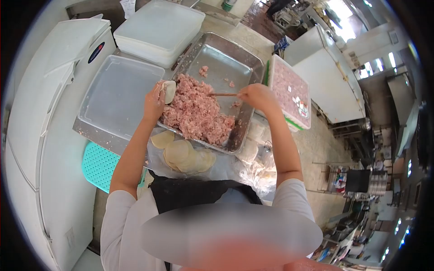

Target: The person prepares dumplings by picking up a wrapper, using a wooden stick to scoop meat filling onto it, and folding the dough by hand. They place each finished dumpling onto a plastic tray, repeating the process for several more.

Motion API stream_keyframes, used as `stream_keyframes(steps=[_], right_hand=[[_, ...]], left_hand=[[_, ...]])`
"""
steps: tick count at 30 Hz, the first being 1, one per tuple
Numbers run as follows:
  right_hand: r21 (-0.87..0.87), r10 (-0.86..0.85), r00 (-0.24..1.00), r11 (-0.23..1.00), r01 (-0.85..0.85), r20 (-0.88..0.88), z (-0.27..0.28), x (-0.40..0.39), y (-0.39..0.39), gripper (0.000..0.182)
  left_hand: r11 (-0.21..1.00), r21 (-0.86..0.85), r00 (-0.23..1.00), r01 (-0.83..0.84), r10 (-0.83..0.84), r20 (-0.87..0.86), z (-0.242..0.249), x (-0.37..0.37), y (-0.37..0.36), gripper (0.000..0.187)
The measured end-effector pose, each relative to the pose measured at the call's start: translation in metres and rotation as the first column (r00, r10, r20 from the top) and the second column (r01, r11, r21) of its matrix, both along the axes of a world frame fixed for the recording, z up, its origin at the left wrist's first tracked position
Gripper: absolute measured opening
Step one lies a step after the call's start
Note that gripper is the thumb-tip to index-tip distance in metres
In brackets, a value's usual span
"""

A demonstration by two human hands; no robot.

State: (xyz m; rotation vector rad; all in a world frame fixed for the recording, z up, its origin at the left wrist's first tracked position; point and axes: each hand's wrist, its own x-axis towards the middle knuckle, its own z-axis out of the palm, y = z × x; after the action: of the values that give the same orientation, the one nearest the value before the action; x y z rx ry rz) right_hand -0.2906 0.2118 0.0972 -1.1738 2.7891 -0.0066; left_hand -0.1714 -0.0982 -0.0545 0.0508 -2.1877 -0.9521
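Note:
A large metal tray (pixel 226 53) holds a heap of ground meat (pixel 196 108), with small scraps of it stuck to the bare part of the tray. At the tray's left rim, my left hand (pixel 156 100) is closed on a pale dough wrapper (pixel 169 92). From the other side my right hand (pixel 257 96) grips a thin wooden stick (pixel 226 94), whose far end reaches the meat. Several round wrappers (pixel 187 156) lie fanned out in front of the tray, on a plastic sheet.
A lidded translucent container (pixel 122 95) stands to the left, with stacked white boxes (pixel 158 29) behind it. On the right is a clear-lidded box of meat (pixel 289 90). Plastic-wrapped packs (pixel 251 151) lie nearer me. A turquoise stool (pixel 100 165) stands below the counter, beside a white freezer (pixel 54 117).

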Motion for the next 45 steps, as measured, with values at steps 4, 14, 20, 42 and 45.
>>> stream_keyframes(steps=[4,14,20,42,45], right_hand=[[-0.111,0.009,0.996,0.994,-0.019,-0.090,-0.098,-0.093,0.019,0.020],[-0.089,0.199,0.980,0.976,-0.200,-0.029,-0.063,-0.055,-0.004,0.017],[-0.012,0.051,0.999,0.999,-0.051,0.002,-0.095,0.006,-0.027,0.015],[0.046,-0.223,0.938,0.969,0.243,-0.265,-0.069,0.018,0.036,0.015],[0.257,-0.271,0.908,0.897,0.359,-0.319,-0.048,0.083,0.004,0.014]], left_hand=[[0.999,-0.005,0.998,-0.038,0.038,0.047,-0.003,0.003,0.002,0.023],[0.999,-0.019,0.999,-0.029,0.030,0.039,0.005,0.004,0.003,0.023],[1.000,0.019,0.998,0.003,-0.004,0.070,0.005,0.001,0.003,0.021],[0.996,-0.012,0.994,0.091,-0.091,0.061,-0.007,0.000,-0.003,0.033],[0.996,0.009,0.996,0.083,-0.083,0.011,-0.007,-0.002,-0.003,0.031]])
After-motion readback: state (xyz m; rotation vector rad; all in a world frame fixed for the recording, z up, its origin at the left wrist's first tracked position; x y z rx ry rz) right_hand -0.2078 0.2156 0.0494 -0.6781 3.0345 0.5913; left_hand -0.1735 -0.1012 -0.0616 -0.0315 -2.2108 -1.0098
